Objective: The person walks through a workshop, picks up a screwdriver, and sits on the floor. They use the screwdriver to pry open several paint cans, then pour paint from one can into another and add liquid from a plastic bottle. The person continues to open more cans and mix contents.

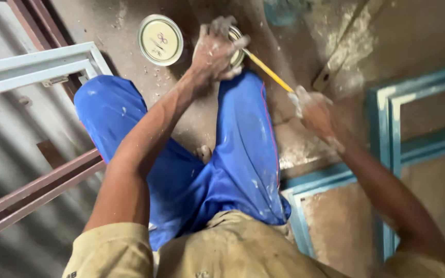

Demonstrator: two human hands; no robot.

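- Paint tin, mostly hidden beneath the person's left hand, stands on the dusty concrete floor just beyond the knees; only its pale rim shows.
- Blue trousers, speckled with white, fill the middle of the view, the legs spread apart as the person crouches.
- Blue-painted frame lies on the floor to the right; a pale grey frame and reddish-brown bars lie to the left.
- Left hand, paint-smeared, sits on top of the tin with fingers curled down over its rim, clasping it.
- Right hand, blurred, is closed around the near end of a yellow stick, whose far end reaches the tin.
- Round cream lid lies flat on the floor just left of the tin, apart from it.
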